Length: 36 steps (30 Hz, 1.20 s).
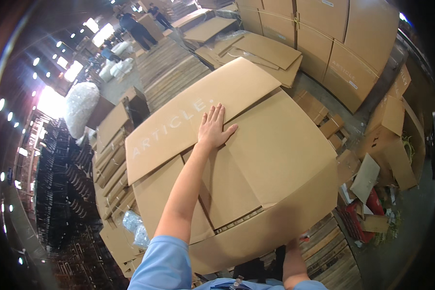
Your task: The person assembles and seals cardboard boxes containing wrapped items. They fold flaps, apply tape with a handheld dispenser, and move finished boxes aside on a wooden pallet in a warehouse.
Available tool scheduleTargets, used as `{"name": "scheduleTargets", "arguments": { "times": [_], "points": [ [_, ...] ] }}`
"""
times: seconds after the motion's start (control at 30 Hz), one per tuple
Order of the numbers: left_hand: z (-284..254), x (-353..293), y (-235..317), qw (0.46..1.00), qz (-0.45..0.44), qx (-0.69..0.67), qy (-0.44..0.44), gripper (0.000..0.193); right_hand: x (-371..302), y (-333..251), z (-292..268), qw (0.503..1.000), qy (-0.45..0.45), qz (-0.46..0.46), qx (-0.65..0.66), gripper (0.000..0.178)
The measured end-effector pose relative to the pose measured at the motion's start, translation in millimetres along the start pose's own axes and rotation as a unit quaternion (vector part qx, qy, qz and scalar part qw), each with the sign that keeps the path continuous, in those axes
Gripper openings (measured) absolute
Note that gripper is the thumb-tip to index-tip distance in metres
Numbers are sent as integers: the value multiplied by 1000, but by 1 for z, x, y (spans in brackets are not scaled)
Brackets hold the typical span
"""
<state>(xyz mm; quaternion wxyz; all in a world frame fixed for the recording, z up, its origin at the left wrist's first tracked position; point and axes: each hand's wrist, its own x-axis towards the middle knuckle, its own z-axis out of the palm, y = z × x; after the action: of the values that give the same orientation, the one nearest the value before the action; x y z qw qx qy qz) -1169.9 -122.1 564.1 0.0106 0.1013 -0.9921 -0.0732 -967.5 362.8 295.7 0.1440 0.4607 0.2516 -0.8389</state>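
Note:
A large brown cardboard box (295, 145) fills the middle of the view. Its long far flap (179, 113), with pale lettering, is folded over the side flaps, and a narrow gap shows between the flaps near the front. My left hand (213, 126) lies flat on top across the far flap's edge, fingers stretched out and thumb apart, holding nothing. At the lower right, my right hand (293, 243) is down against the box's near side, its fingers mostly hidden. A small red thing (304, 236) shows beside it; whether the hand holds it cannot be made out.
Tall strapped cartons (353, 58) stand at the far right, with flattened cardboard (266, 50) in front. Folded cardboard (113, 164) is stacked left of the box. Open boxes and scraps (372, 212) litter the right. Two people (135, 29) stand far off beside slatted wood (171, 67).

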Motion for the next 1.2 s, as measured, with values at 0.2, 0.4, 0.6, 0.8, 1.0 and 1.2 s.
{"name": "scheduleTargets", "arguments": {
  "times": [0.2, 0.4, 0.6, 0.8, 1.0, 1.2],
  "points": [
    [-20, -19, 12, 998, -46, -19, -31, 93, -29, 9, 5, 995, -79, 27, -50, 42],
    [-18, -54, 35, 994, -104, -6, 13, 96, -86, -44, -37, 993, -94, 12, -63, 42],
    [-26, -72, 56, 986, -161, 23, -22, 106, -160, -88, -59, 989, -143, 4, -37, 43],
    [-52, -80, 75, 983, -160, 44, -78, 110, -214, -101, 30, 964, -266, -19, 10, 43],
    [-98, -70, 46, 975, -97, 94, -178, 109, -259, -95, 162, 918, -386, -92, 7, 44],
    [-167, -55, -30, 940, -82, -64, -325, 97, -234, -62, 302, 795, -463, -329, -212, 25]
  ]
}}
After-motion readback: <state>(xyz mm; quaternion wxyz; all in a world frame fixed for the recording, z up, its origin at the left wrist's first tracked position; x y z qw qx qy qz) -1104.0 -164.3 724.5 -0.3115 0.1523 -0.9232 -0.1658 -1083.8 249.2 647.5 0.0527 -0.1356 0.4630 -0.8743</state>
